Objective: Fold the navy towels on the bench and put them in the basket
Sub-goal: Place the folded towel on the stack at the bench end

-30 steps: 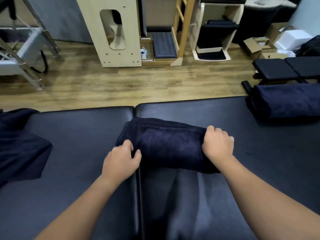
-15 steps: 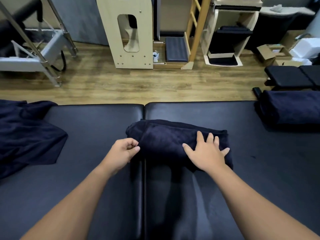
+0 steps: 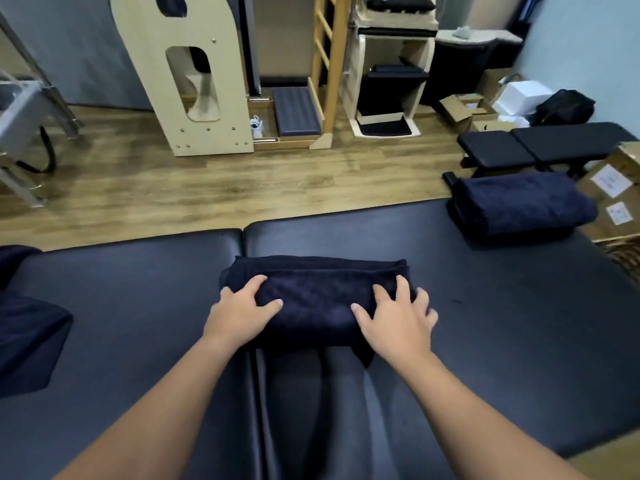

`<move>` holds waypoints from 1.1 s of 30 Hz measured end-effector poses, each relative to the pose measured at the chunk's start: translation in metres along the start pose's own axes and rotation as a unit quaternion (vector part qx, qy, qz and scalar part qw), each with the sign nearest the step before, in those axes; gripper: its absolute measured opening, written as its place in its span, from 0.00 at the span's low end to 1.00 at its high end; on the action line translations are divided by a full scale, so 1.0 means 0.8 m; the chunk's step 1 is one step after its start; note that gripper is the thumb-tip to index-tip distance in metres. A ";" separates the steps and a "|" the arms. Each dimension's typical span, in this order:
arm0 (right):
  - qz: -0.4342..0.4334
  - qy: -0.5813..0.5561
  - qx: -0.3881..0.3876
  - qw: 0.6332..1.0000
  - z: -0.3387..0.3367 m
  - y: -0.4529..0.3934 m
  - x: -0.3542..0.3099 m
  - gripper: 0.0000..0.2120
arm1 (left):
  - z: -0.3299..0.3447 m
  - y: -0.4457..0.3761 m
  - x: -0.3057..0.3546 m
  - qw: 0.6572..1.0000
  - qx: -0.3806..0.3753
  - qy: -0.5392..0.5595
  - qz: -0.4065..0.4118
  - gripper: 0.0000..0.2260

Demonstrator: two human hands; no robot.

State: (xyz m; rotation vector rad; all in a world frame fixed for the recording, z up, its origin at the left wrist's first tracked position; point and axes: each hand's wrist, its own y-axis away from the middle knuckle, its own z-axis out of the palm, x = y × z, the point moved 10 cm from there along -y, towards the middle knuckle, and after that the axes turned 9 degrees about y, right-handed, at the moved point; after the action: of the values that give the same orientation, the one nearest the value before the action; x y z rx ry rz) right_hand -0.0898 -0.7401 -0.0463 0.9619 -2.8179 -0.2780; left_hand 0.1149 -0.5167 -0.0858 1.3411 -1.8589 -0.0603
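A folded navy towel (image 3: 318, 299) lies across the seam in the middle of the black padded bench (image 3: 138, 306). My left hand (image 3: 239, 315) rests on its left end, thumb and forefinger lying on top. My right hand (image 3: 398, 320) presses flat on the right end with fingers spread. A second folded navy towel (image 3: 519, 206) sits at the bench's far right corner. A loose, unfolded navy towel (image 3: 27, 341) lies at the left edge. A strip of woven wicker (image 3: 621, 252), possibly the basket, shows at the right edge.
Beyond the bench is wooden floor (image 3: 207, 188) with pale wooden exercise frames (image 3: 194, 81). A black workout bench (image 3: 540, 147) and cardboard boxes (image 3: 609, 192) stand at the right, close to the far corner.
My left hand has moved from beside the towel onto its left end. My right hand has slid towards the right end and stays flat. The view has shifted left.
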 end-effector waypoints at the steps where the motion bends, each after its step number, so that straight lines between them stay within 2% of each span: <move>1: 0.009 0.016 0.012 1.000 -0.006 0.004 0.002 0.31 | -0.003 0.000 0.004 1.000 0.006 0.001 0.015 0.30; 4: 0.022 0.026 0.026 0.999 -0.017 0.011 0.002 0.29 | -0.007 0.003 0.023 0.998 0.019 0.012 0.051 0.29; 8: 0.046 -0.038 -0.005 0.998 -0.010 0.022 0.014 0.31 | 0.015 0.008 0.043 0.998 0.011 0.010 0.062 0.30; 11: 0.053 -0.060 -0.041 0.996 0.007 0.029 0.033 0.36 | 0.045 0.016 0.067 0.997 -0.012 0.017 0.076 0.32; 14: 0.070 -0.084 -0.052 0.993 0.017 0.027 0.069 0.37 | 0.084 0.026 0.098 0.995 -0.043 0.019 0.093 0.34; 23: 0.113 -0.139 -0.044 0.983 0.024 -0.009 0.233 0.40 | 0.213 0.066 0.231 0.990 -0.072 -0.012 0.124 0.34; 29: 0.108 -0.150 -0.027 0.982 0.025 -0.063 0.366 0.41 | 0.310 0.077 0.331 0.989 -0.078 0.005 0.124 0.35; 33: 0.095 -0.149 -0.013 0.984 0.018 -0.111 0.445 0.42 | 0.367 0.072 0.394 0.991 -0.056 0.009 0.124 0.36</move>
State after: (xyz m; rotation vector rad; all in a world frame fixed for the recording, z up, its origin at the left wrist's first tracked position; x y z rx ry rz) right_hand -0.3192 -1.0267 -0.0505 0.6871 -3.1381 -0.4688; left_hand -0.1452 -0.8649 -0.0685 1.0232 -1.9625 -0.0237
